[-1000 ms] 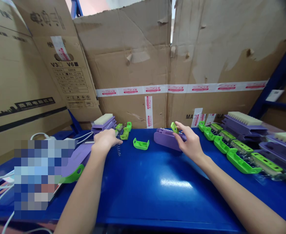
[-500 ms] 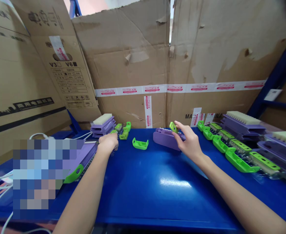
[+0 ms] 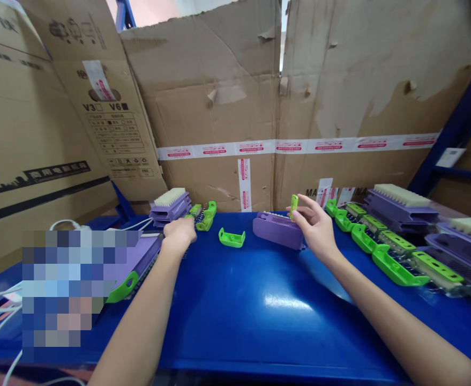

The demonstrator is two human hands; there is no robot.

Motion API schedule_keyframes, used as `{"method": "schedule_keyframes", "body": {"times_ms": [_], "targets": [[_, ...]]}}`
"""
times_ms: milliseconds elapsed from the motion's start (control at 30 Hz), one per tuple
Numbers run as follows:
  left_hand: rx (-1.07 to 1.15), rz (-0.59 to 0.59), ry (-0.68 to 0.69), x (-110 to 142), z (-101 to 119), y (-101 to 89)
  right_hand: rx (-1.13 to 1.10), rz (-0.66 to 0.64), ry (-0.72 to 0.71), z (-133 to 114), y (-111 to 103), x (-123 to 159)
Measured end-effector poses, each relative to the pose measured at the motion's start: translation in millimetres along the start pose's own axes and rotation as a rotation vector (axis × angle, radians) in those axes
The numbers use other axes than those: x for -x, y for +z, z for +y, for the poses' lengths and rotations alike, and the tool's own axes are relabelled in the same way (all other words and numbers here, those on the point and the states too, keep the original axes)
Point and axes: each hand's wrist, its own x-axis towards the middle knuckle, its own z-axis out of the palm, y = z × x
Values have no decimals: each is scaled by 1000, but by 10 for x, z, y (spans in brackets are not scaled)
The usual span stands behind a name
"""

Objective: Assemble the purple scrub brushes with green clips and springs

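Observation:
My right hand (image 3: 318,228) pinches a small flat green plate (image 3: 294,207) with holes, held upright between thumb and fingers. Just left of it a purple casing (image 3: 277,230) with a ventilated top lies on the blue table, partly behind the plate. My left hand (image 3: 180,231) is closed near the far left, beside green end pieces (image 3: 207,219) and bristly parts; whatever it holds is hidden beneath the fingers. Between my hands lies a green U-shaped end piece (image 3: 231,237), open side up, touched by neither hand.
Purple casings with cream bristle blocks (image 3: 404,195) stand at the right, beside a row of green end pieces (image 3: 398,268). A similar stack (image 3: 171,206) is at back left, near a purple casing (image 3: 134,262) and white cables. Cardboard (image 3: 219,96) walls the table's (image 3: 235,321) back.
My right hand has turned the green plate from tilted to upright and moved slightly right, off the purple casing. The left hand stays almost in place.

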Motion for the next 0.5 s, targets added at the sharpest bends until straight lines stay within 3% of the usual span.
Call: {"method": "schedule_keyframes", "body": {"times_ms": [100, 200, 500], "targets": [[-80, 32, 95, 104, 141, -67, -252, -18, 153, -52, -9, -34], [-58, 202, 290, 246, 343, -128, -404, -53, 237, -98, -18, -49], [168, 688, 758, 694, 896, -48, -488, -235, 271, -165, 7, 9]]}}
